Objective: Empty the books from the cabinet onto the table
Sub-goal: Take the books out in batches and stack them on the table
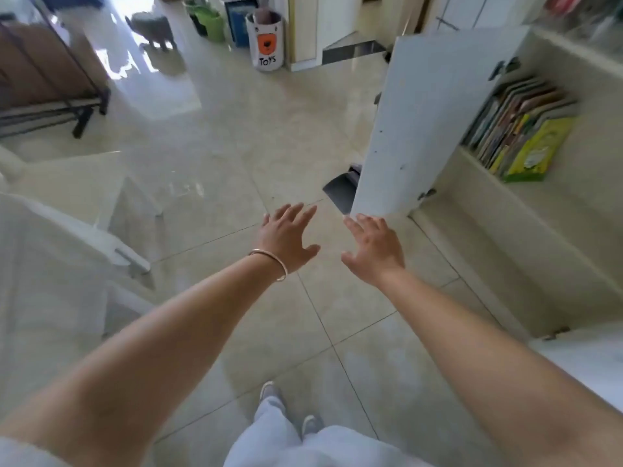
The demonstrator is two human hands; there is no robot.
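Observation:
A row of thin books [515,128] leans inside the open cabinet [526,230] at the right, with a yellow-green book at the front of the row. The cabinet's white door [421,123] stands swung out toward me. My left hand [286,237], with a bangle on its wrist, and my right hand [374,247] are stretched out over the floor with fingers spread. Both hold nothing. They hover just left of the door's lower edge, well short of the books. A white table [57,210] shows at the left.
A white "Toys" bin [266,42] stands at the far wall beside green and blue containers. A black-framed rack [50,106] is at the far left. A dark object [340,190] lies on the tiled floor behind the door. My feet are below.

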